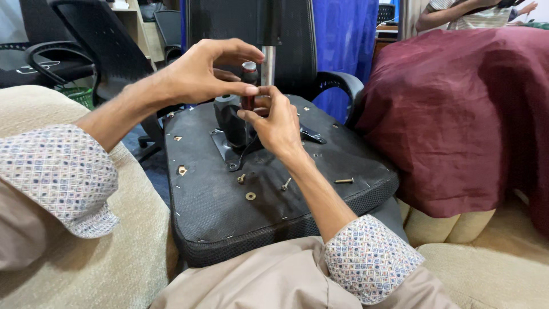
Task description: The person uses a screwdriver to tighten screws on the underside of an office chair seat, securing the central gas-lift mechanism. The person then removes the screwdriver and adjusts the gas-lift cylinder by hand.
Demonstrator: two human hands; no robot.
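An upturned black office chair seat (pixel 217 206) lies across my lap, its metal mechanism (pixel 231 123) and chrome column (pixel 267 66) pointing up. My left hand (pixel 200 71) pinches the top of a dark red screwdriver handle (pixel 249 73) that stands upright by the mechanism. My right hand (pixel 276 123) wraps its fingers around the lower part of the same handle. Loose screws (pixel 343 181) and a washer (pixel 250 196) lie on the seat's underside near my right wrist.
A maroon cloth (pixel 457 114) covers a sofa at the right. Beige cushions (pixel 86 240) flank me. Black office chairs (pixel 97 46) stand at the back left, a blue curtain (pixel 343 40) behind. Another person's arm (pixel 452 14) shows at the top right.
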